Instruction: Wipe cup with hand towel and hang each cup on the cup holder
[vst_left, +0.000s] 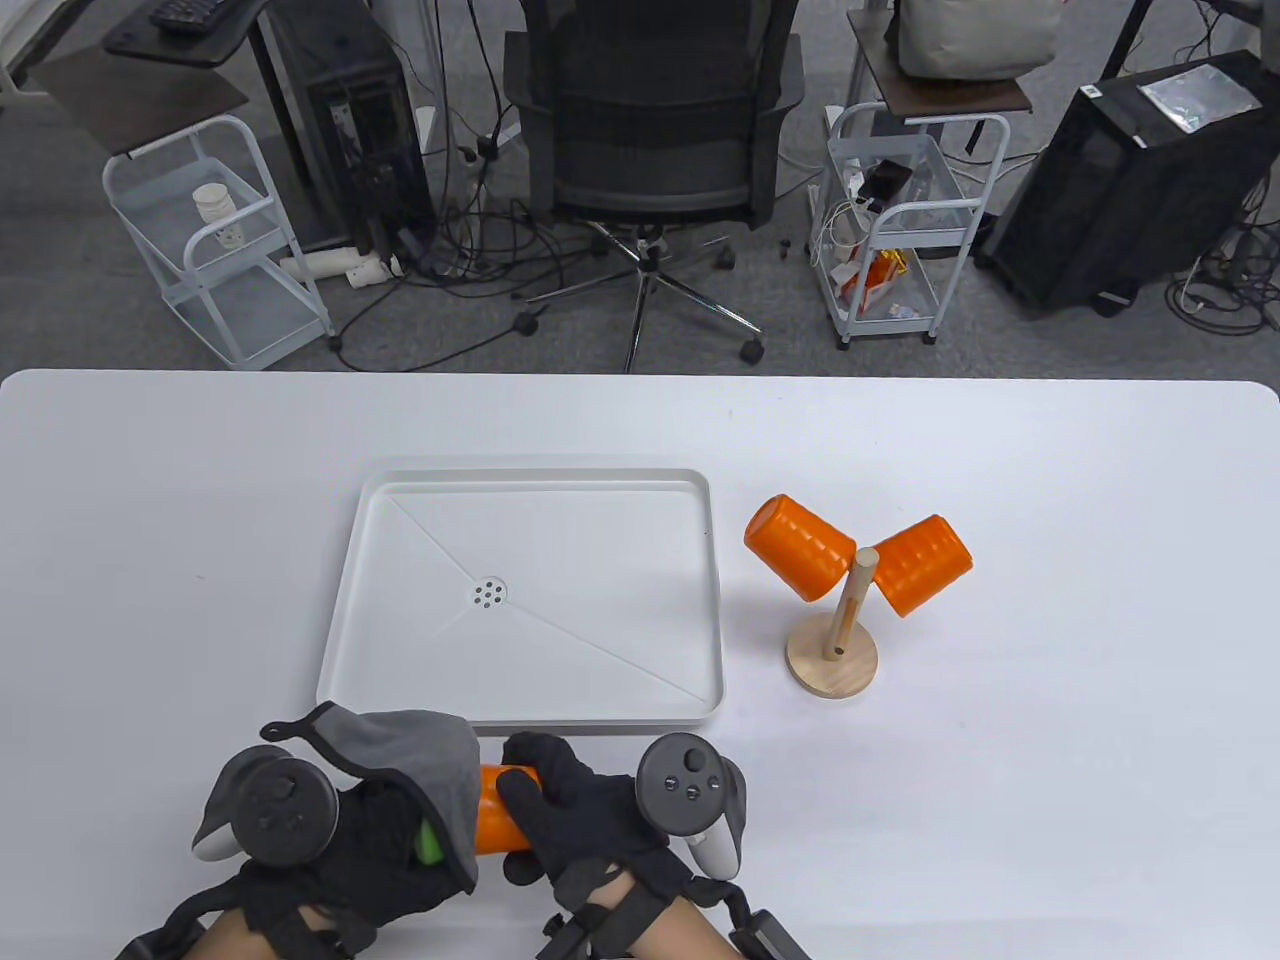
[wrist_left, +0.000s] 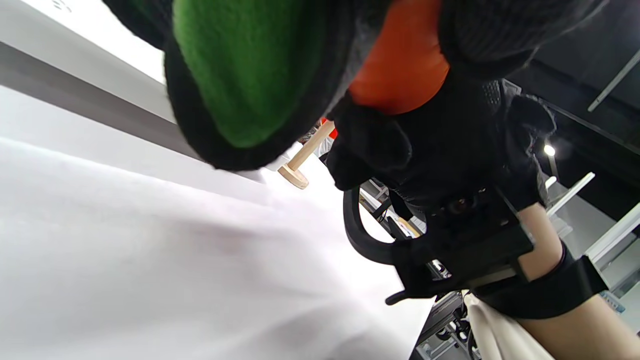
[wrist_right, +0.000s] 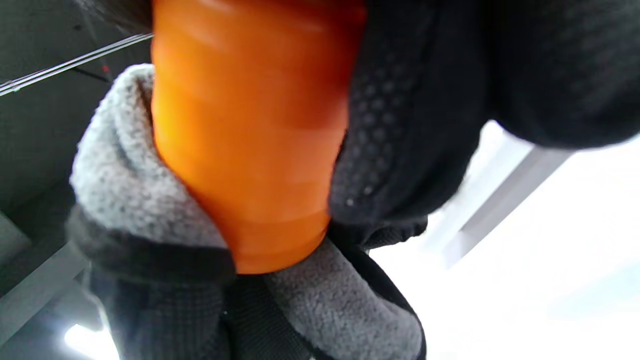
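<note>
We see the orange cup (vst_left: 497, 808) lying sideways just above the near edge of the desk (vst_left: 200, 520), held between our two hands. The right hand (vst_left: 575, 810) grips its right end, fingers (vst_left: 530, 760) curled over the top and the thumb beneath. The left end sits inside the grey hand towel (vst_left: 420, 765), which drapes over the left hand (vst_left: 370, 850); that hand's fingers are wrapped in the cloth around the cup. In the right wrist view the towel's fleece cups the orange wall from below. A green patch (vst_left: 430, 843) shows under the towel's edge.

Just beyond the hands lies the white tray (vst_left: 700, 600). To its right stands the wooden cup holder (vst_left: 832, 662), with two orange cups, one (vst_left: 800, 548) on its left peg and another (vst_left: 922, 565) on its right. We can read no writing on any of them.
</note>
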